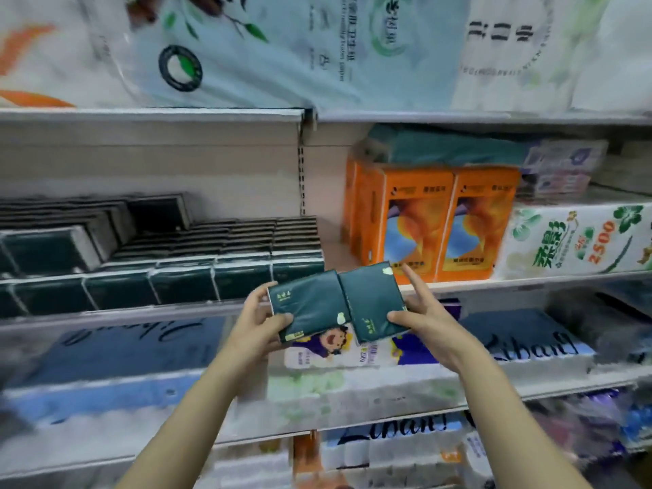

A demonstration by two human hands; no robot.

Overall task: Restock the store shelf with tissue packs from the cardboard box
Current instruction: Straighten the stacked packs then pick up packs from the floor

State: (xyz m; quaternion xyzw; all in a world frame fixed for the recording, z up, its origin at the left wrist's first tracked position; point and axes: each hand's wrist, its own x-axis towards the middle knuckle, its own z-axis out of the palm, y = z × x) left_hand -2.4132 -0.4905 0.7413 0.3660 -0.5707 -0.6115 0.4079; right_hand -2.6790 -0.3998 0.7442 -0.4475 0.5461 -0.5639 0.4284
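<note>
Two dark green tissue packs are held side by side in front of the shelf edge. My left hand (259,321) grips the left tissue pack (308,305), thumb on its front. My right hand (421,314) grips the right tissue pack (374,300), with the index finger stretched up past its right edge. Behind them, the shelf (148,310) carries rows of the same dark green packs (183,277), stacked higher at the left. The cardboard box is out of view.
Orange tissue boxes (434,224) stand right of the green rows, with a bare gap of shelf (333,250) between. A white and green roll pack (578,238) lies further right. Large bagged paper goods fill the shelf above (247,47) and the shelves below (134,347).
</note>
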